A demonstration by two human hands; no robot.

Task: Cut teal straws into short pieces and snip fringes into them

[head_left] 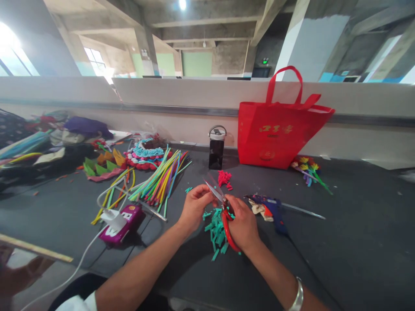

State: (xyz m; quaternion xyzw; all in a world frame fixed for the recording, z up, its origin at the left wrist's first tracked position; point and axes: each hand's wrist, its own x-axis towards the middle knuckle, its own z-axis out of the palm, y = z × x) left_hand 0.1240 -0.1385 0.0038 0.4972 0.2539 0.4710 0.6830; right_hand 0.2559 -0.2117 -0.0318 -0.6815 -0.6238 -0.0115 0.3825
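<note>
My right hand (242, 222) is wrapped round the red handles of a pair of scissors (228, 229). The scissor blades are spread and point up and to the left. Close by the blades, my left hand (196, 206) is closed in a pinch; what its fingertips hold is too small to make out. Beneath both hands lies a loose pile of short green strips (217, 231). A smaller heap of red pieces (224, 178) sits just beyond the scissors.
A bundle of coloured sticks (160, 177) lies left of my hands, near a purple power strip (123, 224) with a white plug and cable. Right are a blue glue gun (274, 211) and its cord. Behind stand a black bottle (216, 151) and a red bag (275, 134).
</note>
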